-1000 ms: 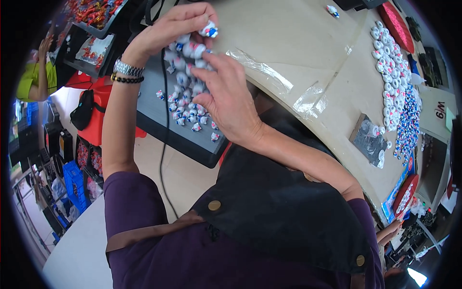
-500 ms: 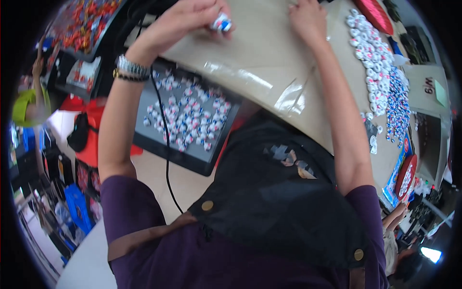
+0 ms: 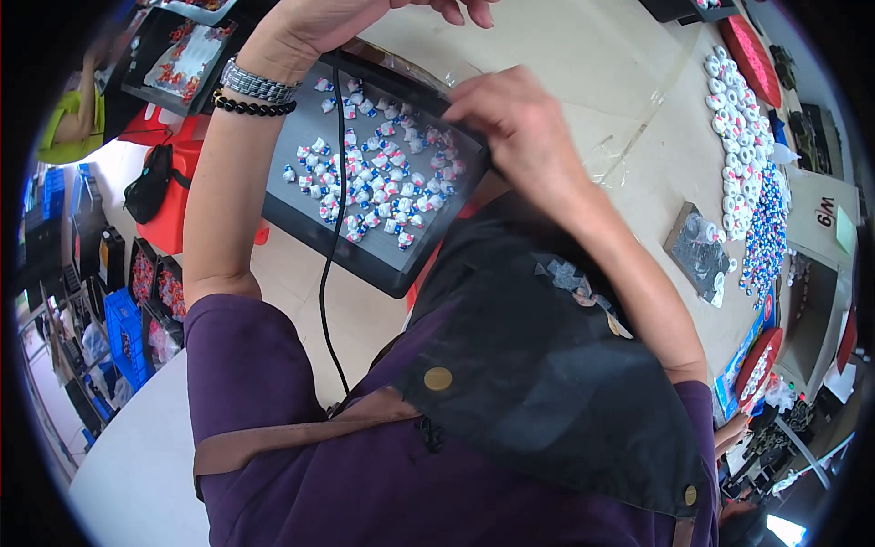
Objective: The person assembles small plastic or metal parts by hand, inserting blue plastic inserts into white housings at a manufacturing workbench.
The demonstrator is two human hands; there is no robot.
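Note:
My left hand (image 3: 351,14) is partly cut off by the top edge of the view. Its visible fingers are apart and nothing shows between them. My right hand (image 3: 515,114) is over the right corner of a dark tray (image 3: 301,205), somewhat blurred. Its fingers are curled together, and whatever they hold is hidden. Many small white figurines (image 3: 392,182) with blue and pink parts lie scattered in the tray, which sits against the table edge. A black cable (image 3: 339,201) hangs across the tray.
The beige tabletop (image 3: 583,82) bears rows of white ring-shaped pieces (image 3: 740,137), small blue-and-white pieces (image 3: 767,228), a red tray of pink pieces (image 3: 752,59) and a dark slab (image 3: 697,260). A red stool (image 3: 164,214) stands left. Another person in a green top (image 3: 68,137) is at far left.
My right hand has come left and nearer, to the tray's corner. The small figurine seen in my left hand is no longer visible there. The view has shifted, showing more of the tray.

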